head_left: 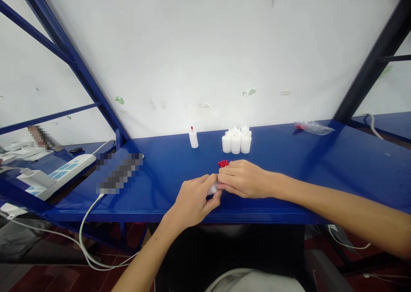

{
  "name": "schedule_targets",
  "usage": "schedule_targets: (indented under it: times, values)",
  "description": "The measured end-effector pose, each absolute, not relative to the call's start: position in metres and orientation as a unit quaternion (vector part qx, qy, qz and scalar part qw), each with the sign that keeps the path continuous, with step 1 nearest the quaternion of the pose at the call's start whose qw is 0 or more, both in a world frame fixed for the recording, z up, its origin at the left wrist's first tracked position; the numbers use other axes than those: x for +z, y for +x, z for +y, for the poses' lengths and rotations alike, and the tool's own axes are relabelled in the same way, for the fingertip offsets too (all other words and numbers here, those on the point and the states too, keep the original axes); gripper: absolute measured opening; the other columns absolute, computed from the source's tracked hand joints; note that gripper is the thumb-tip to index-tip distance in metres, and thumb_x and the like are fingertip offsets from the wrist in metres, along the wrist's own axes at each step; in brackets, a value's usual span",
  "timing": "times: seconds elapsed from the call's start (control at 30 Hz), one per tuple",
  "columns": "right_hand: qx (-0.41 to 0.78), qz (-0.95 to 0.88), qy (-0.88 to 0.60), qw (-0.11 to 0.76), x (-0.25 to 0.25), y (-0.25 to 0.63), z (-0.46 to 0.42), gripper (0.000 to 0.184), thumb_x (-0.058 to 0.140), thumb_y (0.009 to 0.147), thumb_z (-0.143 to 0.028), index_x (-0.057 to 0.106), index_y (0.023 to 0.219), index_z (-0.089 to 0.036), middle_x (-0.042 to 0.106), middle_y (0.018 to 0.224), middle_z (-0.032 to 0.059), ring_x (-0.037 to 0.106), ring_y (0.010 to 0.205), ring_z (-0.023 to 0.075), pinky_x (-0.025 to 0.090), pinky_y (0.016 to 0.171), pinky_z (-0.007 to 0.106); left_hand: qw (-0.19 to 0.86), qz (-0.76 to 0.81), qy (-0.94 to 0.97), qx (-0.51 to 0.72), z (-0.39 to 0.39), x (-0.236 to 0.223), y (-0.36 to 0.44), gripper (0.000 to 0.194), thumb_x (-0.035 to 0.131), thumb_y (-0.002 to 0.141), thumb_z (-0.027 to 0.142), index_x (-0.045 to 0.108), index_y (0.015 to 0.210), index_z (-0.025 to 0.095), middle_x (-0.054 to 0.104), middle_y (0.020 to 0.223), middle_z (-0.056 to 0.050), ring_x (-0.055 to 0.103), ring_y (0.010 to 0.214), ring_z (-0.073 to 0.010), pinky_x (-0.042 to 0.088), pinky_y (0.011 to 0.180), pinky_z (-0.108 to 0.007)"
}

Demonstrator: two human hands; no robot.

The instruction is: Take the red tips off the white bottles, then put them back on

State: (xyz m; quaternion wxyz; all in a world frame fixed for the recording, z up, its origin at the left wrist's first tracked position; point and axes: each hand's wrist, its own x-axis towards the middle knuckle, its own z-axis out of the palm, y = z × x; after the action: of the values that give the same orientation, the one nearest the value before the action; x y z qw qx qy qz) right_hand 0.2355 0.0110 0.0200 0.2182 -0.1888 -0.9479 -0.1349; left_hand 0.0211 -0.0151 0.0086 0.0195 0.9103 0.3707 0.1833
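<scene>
Near the front of the blue table, my left hand (pixel 197 200) is closed around a small white squeeze bottle (pixel 213 189), only partly visible between the fingers. My right hand (pixel 241 179) pinches at the bottle's upper end, and its fingers hide whatever is in the pinch. Just beyond the right hand lies a cluster of small red caps (pixel 224 163), partly covered by it. Farther back stands a group of several white bottles (pixel 236 142) with bare pointed nozzles. To their left, a lone white bottle (pixel 194 138) stands upright with a red cap on its tip.
A clear plastic bag (pixel 314 128) with something red inside lies at the back right. On the left are a blurred-out device (pixel 120 174) with a white cable and a power strip (pixel 64 174). Blue frame posts flank the table, with a white wall behind.
</scene>
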Motion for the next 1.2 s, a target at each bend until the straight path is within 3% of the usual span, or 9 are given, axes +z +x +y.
schedule_targets:
  times: [0.1,0.23,0.47,0.7,1.2]
  values:
    - [-0.045,-0.949,-0.215,0.225,0.024,0.239,0.01,0.039,0.027,0.105,-0.031,0.052,0.078,-0.017,0.056,0.068,0.0009,0.042,0.058,0.0127,0.03,0.059,0.028,-0.012,0.379,0.908,0.178,-0.016,0.009,0.021,0.022,0.04,0.098,0.029,0.054,0.114,0.024,0.06,0.09,0.0,0.057,0.075,-0.0164,0.039,0.065,-0.027]
    - [0.066,-0.93,-0.287,0.222,0.035,0.255,0.019,0.041,0.028,0.104,-0.035,0.049,0.074,-0.019,0.055,0.067,0.0009,0.043,0.058,0.0125,0.031,0.06,0.028,-0.017,0.385,0.907,0.171,-0.016,0.009,0.022,0.036,0.038,0.099,0.031,0.046,0.134,0.029,0.061,0.097,-0.002,0.06,0.083,-0.0174,0.042,0.07,-0.027]
    - [0.129,-0.893,-0.415,0.118,0.041,0.29,0.05,0.033,0.038,0.098,-0.041,0.047,0.074,-0.019,0.054,0.068,0.0016,0.044,0.059,0.0139,0.03,0.059,0.029,0.025,0.393,0.901,0.182,-0.017,0.011,0.022,0.032,0.039,0.099,0.034,0.051,0.128,0.027,0.065,0.103,-0.002,0.063,0.089,-0.0193,0.045,0.075,-0.03]
    - [0.222,-0.868,-0.438,0.075,0.042,0.303,0.061,0.026,0.051,0.091,-0.041,0.061,0.096,-0.018,0.061,0.076,0.0022,0.05,0.062,0.0141,0.037,0.058,0.027,0.029,0.393,0.901,0.182,-0.017,0.011,0.021,0.031,0.039,0.099,0.035,0.051,0.126,0.026,0.066,0.103,-0.002,0.064,0.091,-0.0195,0.046,0.077,-0.03]
    - [0.166,-0.878,-0.437,0.105,0.043,0.301,0.061,0.026,0.057,0.079,-0.017,0.074,0.098,-0.016,0.072,0.078,0.004,0.059,0.06,0.0141,0.044,0.059,0.027,0.029,0.39,0.903,0.181,-0.017,0.011,0.022,0.03,0.039,0.099,0.036,0.051,0.125,0.026,0.067,0.105,-0.004,0.065,0.094,-0.0202,0.047,0.079,-0.03]
